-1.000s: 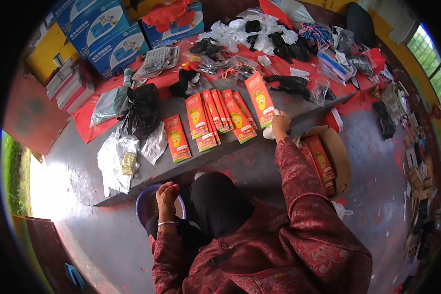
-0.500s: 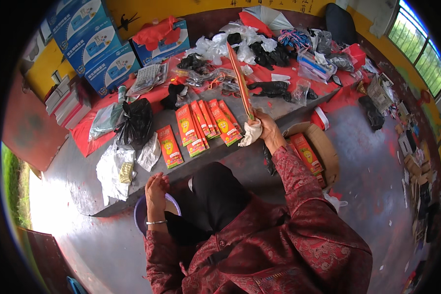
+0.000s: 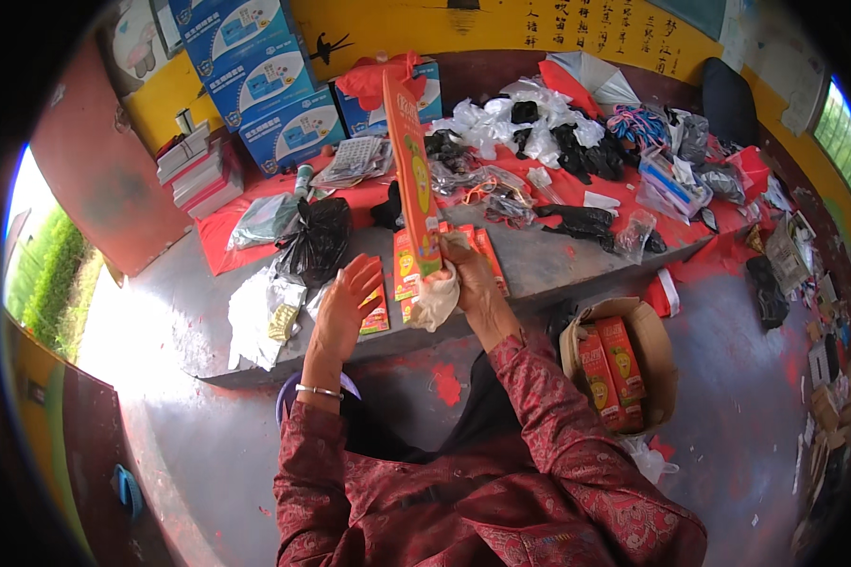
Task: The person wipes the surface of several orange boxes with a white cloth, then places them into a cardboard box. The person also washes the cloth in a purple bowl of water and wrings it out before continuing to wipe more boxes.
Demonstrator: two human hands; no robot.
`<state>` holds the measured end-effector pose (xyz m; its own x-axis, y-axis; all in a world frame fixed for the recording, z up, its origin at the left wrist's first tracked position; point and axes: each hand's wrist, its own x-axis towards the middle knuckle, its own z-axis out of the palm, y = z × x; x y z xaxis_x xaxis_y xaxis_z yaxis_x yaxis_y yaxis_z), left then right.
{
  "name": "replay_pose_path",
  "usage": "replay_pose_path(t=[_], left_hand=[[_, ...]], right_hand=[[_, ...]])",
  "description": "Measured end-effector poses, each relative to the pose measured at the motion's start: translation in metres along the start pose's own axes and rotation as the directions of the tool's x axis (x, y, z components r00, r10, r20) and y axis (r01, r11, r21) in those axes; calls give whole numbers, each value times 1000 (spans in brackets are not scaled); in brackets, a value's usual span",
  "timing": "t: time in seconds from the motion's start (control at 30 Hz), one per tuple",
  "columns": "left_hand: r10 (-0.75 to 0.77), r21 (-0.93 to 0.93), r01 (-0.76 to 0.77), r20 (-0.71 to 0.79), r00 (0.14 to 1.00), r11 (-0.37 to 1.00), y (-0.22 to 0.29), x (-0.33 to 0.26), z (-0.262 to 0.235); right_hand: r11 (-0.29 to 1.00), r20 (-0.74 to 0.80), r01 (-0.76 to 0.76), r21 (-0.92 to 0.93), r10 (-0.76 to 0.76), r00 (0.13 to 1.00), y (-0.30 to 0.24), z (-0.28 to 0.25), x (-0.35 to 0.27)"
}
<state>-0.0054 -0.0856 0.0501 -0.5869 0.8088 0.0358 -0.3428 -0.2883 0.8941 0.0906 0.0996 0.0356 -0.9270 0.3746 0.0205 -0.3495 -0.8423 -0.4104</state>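
My right hand (image 3: 477,283) is closed round the lower end of a flat orange-red packet (image 3: 412,170) printed with a yellow cartoon fruit, standing nearly upright. A crumpled white cloth (image 3: 435,302) is bunched in the same hand, against the packet's foot. To its left my left hand (image 3: 345,307) is raised, fingers spread, holding nothing and apart from the packet. Matching orange-red packets (image 3: 406,265) lie on the grey ledge behind both hands, partly hidden by them. One packet (image 3: 376,314) shows beside my left fingers.
An open cardboard box (image 3: 665,369) with red packets stands on the floor at right. Black bag (image 3: 314,241), white paper (image 3: 252,321) and a purple basin (image 3: 350,386) are at left. Plastic bags and gloves (image 3: 586,151) cover the red cloth behind; blue boxes (image 3: 293,132) are stacked far left.
My left hand has risen from beside the ledge edge and opened toward the packet. My right hand has brought the packet nearer to it, its printed face now showing. The view has shifted.
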Motion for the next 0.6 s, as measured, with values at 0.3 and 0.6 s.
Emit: replay_pose_path(t=[0.3, 0.6], left_hand=[[10, 94, -12, 18, 1000, 996, 5, 55, 33], [75, 23, -72, -212, 974, 997, -58, 78, -11]], right_hand=[[974, -144, 20, -225, -54, 988, 39, -37, -12], [336, -162, -63, -940, -277, 947, 42, -55, 19]])
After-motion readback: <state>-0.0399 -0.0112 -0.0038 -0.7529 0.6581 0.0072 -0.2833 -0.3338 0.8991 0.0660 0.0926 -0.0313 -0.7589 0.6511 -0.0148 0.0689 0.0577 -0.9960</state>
